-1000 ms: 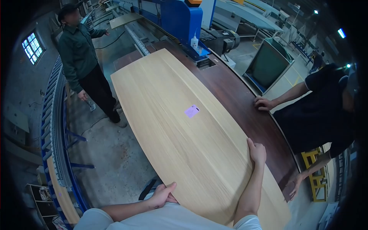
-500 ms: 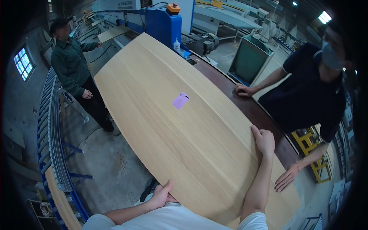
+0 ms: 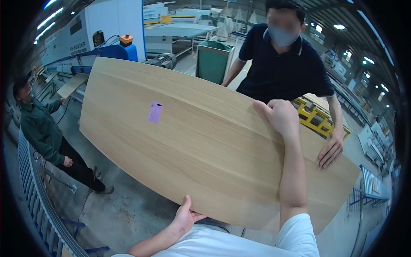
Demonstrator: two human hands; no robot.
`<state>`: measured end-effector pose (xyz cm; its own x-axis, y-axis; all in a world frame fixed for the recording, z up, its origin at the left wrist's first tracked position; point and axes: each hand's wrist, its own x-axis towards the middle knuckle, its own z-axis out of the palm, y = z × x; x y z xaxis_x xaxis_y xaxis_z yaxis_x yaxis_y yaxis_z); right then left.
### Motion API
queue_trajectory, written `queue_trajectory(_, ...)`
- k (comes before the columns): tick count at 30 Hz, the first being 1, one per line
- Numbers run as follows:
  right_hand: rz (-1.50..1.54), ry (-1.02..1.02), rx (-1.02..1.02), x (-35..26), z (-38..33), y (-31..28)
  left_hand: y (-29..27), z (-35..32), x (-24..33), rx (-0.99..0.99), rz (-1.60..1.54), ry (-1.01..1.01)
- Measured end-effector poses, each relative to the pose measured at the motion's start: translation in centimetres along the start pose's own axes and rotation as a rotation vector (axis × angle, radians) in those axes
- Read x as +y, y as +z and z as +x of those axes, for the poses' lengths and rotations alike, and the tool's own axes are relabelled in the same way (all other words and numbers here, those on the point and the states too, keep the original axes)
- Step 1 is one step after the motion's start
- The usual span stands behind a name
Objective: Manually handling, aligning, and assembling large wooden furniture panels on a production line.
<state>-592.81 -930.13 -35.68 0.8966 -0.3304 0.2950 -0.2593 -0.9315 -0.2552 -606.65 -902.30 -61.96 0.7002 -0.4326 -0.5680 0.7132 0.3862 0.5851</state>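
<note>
A large wood-grain panel spans the view in front of me, a small purple label stuck on its upper face. My left hand grips its near edge, thumb on top and fingers underneath. Reaching across the board, my right hand is closed over the far edge, its thumb lying on the face; the other fingers are partly hidden beyond the edge. A co-worker's hand rests flat on the panel's right part.
The co-worker in a dark shirt stands across the panel. Another person in green is at the left, beside a roller conveyor. Behind are a blue-and-white machine with an orange button box and a green bin.
The panel has turned, its far end swinging left, and my view has shifted right. Both my hands keep their hold. The dark-shirted co-worker now appears nearer the middle.
</note>
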Motion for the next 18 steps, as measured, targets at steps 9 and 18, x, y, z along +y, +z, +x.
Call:
queue_trajectory(9,-0.079,-0.017,0.086,-1.7,-3.6,-5.6,1.5,1.9,-0.4,-0.143,-0.003,-0.024)
queue_trajectory(18,-0.112,-0.178,0.258,1.0,-3.4,-5.7,4.5,4.7,-1.1,-0.074,-0.046,-0.044)
